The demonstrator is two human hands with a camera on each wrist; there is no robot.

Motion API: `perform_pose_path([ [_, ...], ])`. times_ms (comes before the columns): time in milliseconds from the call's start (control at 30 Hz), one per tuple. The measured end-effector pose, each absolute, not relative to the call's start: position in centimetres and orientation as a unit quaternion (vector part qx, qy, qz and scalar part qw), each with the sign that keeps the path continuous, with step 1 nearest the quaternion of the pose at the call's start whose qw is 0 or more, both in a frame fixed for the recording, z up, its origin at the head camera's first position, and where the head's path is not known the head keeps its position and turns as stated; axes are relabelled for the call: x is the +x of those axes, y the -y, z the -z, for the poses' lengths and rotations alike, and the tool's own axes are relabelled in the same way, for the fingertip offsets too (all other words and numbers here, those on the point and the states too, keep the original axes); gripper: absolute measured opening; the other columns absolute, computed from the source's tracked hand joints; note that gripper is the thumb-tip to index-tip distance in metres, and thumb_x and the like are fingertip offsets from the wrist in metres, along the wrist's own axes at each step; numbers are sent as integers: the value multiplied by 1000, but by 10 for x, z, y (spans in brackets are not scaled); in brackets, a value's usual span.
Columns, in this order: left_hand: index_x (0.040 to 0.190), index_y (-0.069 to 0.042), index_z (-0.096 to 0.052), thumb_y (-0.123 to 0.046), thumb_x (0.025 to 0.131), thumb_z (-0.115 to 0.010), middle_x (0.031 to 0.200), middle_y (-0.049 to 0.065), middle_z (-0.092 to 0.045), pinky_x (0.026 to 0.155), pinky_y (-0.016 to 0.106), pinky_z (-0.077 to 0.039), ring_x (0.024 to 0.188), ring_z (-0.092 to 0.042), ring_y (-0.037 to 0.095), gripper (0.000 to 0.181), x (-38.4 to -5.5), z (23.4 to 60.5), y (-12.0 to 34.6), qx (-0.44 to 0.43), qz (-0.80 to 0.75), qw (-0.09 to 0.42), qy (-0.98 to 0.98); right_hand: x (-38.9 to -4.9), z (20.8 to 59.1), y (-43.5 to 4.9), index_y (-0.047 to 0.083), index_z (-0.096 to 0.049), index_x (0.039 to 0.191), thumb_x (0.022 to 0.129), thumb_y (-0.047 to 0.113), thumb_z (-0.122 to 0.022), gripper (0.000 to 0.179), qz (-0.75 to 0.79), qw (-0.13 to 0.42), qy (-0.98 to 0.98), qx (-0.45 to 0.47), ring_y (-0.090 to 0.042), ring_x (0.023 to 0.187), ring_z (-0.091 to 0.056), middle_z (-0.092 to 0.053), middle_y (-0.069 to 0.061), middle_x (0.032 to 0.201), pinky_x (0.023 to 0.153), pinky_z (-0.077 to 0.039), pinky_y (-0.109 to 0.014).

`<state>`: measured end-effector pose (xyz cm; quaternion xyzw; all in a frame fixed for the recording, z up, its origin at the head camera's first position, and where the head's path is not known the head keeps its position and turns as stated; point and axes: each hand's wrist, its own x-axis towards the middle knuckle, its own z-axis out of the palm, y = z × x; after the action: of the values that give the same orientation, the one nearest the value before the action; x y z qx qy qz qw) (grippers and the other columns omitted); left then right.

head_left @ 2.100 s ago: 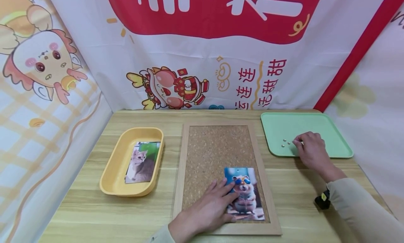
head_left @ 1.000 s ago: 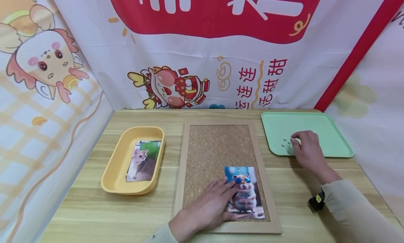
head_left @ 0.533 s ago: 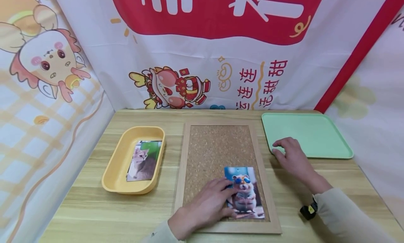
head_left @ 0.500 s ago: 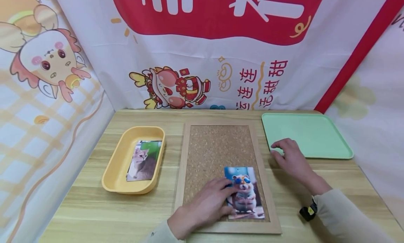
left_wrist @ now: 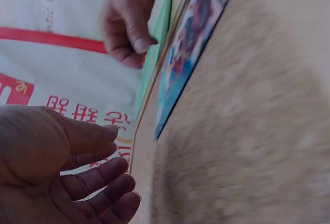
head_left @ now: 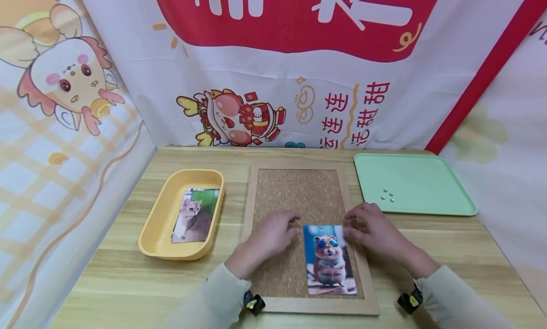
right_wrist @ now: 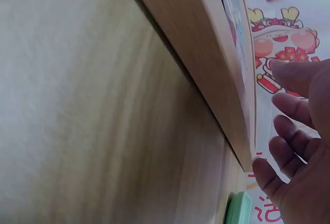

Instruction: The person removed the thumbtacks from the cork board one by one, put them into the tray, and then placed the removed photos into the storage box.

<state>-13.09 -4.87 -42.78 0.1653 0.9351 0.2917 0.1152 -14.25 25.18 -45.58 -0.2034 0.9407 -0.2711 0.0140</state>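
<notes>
A photo card of a hamster in sunglasses [head_left: 331, 267] lies flat on the lower right of a wood-framed cork board [head_left: 295, 191], a small dot near its top edge. Just left of the card's upper part is my left hand [head_left: 273, 231], over the cork, fingers loosely bent; the left wrist view shows nothing in its palm. My right hand [head_left: 376, 227] is at the card's upper right corner, above the frame's right side. Its fingers are spread and bent, with nothing visible between them in the right wrist view. Whether the right fingertips touch the card, I cannot tell.
A yellow basin [head_left: 155, 239] at the left holds a cat photo card [head_left: 194, 217]. The light green tray [head_left: 431, 182] at the back right carries several small metallic pieces [head_left: 388, 195] near its left corner. A printed cloth backdrop [head_left: 256, 68] stands behind the wooden table [head_left: 115, 277].
My left hand has lifted off the hamster card and moved up to its left. From the tray, my right hand has come left to the card's upper right corner. The small metallic pieces lie uncovered.
</notes>
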Motion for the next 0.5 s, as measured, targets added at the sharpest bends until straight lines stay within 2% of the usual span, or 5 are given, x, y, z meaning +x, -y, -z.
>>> perform_pose_path([
  [167,134,-11,-70,-23,106,-65,124,5,-73,99,44,-57,116,-67,23,31,-146,428,43,155,-278,120,-940,-139,459,-248,17,-73,118,93,34,-83,33,260,31,-943,-206,-19,105,-50,-62,-1,116,85,-47,-38],
  [300,126,-13,-74,-29,104,-68,117,2,-74,97,42,-57,110,-68,21,28,-151,431,37,156,-245,118,-950,-138,462,-245,15,-72,121,85,48,-87,50,248,34,-944,-216,-18,105,-50,-61,0,115,85,-47,-37],
  [400,119,-14,-76,-35,99,-75,111,0,-73,94,41,-55,104,-65,20,29,-152,433,32,155,-238,127,-950,-138,464,-243,13,-71,124,79,59,-88,66,233,30,-945,-228,-18,105,-52,-61,0,115,88,-49,-40],
  [500,116,-16,-75,-45,91,-83,113,-1,-70,94,42,-53,104,-61,20,40,-151,436,29,150,-233,140,-951,-138,466,-242,12,-70,127,76,65,-87,76,217,27,-947,-234,-19,108,-53,-60,0,116,92,-50,-43],
])
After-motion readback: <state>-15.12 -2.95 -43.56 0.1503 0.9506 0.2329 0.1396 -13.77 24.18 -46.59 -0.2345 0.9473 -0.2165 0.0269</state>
